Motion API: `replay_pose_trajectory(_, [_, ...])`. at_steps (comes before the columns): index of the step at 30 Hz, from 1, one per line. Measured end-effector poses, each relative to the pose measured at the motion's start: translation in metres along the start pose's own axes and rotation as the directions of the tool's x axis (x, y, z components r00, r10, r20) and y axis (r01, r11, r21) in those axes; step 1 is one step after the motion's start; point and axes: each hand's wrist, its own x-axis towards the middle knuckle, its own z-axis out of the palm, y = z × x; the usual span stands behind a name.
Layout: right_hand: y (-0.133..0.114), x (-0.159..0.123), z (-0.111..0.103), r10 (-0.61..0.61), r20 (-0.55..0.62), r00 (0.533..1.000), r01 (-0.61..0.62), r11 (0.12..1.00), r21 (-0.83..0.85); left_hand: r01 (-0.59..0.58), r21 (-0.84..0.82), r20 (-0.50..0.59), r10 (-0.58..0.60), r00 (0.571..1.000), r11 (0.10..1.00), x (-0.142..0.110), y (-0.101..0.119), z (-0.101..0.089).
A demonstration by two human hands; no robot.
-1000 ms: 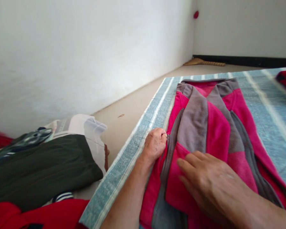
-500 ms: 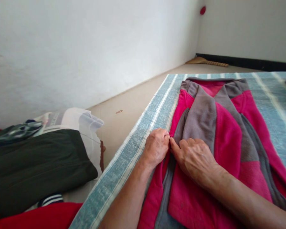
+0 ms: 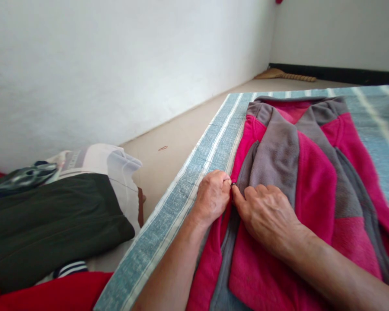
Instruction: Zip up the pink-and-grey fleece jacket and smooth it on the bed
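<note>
A pink and grey fleece jacket (image 3: 314,181) lies spread on a blue cloth with white stripes (image 3: 210,142), its collar at the far end. At the jacket's left edge, my left hand (image 3: 213,196) is closed, fingers curled on the pink fabric. My right hand (image 3: 266,211) rests over the jacket just beside it, index finger and thumb pressed at the same spot. A tiny dark piece shows between the two hands; it is too small to name. The right hand's other fingers are folded under and partly hidden.
On the left lie dark green folded trousers (image 3: 58,224), a white cloth (image 3: 94,160) and a red garment (image 3: 58,293). A hand broom (image 3: 285,75) lies by the far wall corner. A small loop (image 3: 163,148) is on the floor beside the white wall (image 3: 126,65).
Both hands keep their hold at the jacket's left edge, nearly still. The view has shifted slightly, so the far end of the jacket and the broom appear a little higher and further right.
</note>
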Motion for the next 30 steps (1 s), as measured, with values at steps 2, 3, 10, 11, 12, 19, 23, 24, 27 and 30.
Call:
replay_pose_trajectory(2, [0.0007,-0.0003,-0.0008,0.002,0.002,1.0,-0.002,1.0,0.003,0.006,-0.009,0.001,-0.006,1.0,1.0,0.0,0.0006,-0.0009])
replay_pose_trajectory(3, [0.0011,-0.0005,-0.0012,0.006,0.006,1.0,-0.006,1.0,0.007,0.009,-0.015,0.001,-0.009,1.0,1.0,0.0001,0.0007,-0.0012])
replay_pose_trajectory(10, [0.0035,-0.0009,0.0002,0.005,0.023,1.0,-0.005,1.0,0.019,0.002,-0.055,0.001,-0.002,1.0,0.998,0.0001,-0.0017,-0.0019])
replay_pose_trajectory(11, [0.0037,-0.0012,0.001,0.005,0.017,1.0,-0.005,1.0,0.018,0.002,-0.058,0.002,-0.002,1.0,0.998,0.0001,-0.0018,-0.0021])
replay_pose_trajectory(12, [0.004,-0.0015,0.0019,0.007,0.01,1.0,-0.007,1.0,0.016,0.002,-0.06,0.003,-0.002,1.0,0.998,0.0002,-0.0018,-0.0022])
replay_pose_trajectory(19, [0.0044,-0.0031,0.0055,0.001,-0.029,1.0,0.0,1.0,0.013,-0.023,-0.05,-0.002,0.023,1.0,0.998,0.0007,-0.0015,-0.0016])
replay_pose_trajectory(23, [0.0055,-0.0021,0.0046,0.017,-0.003,1.0,-0.017,1.0,0.023,-0.043,-0.053,0.001,0.043,0.999,0.998,-0.0002,-0.0019,-0.0018])
replay_pose_trajectory(24, [0.0059,-0.002,0.0044,0.019,-0.002,1.0,-0.019,0.999,0.027,-0.049,-0.053,0.003,0.049,0.999,0.997,-0.0006,-0.0019,-0.0021])
replay_pose_trajectory(27, [0.0068,-0.0021,0.0042,0.022,-0.006,1.0,-0.022,0.999,0.036,-0.077,-0.041,0.008,0.078,0.997,0.996,-0.0016,-0.0016,-0.0031])
replay_pose_trajectory(30, [0.0068,-0.0024,0.0043,0.02,-0.009,1.0,-0.02,0.999,0.034,-0.116,0.031,0.012,0.116,0.993,0.993,-0.0023,-0.0002,-0.0038])
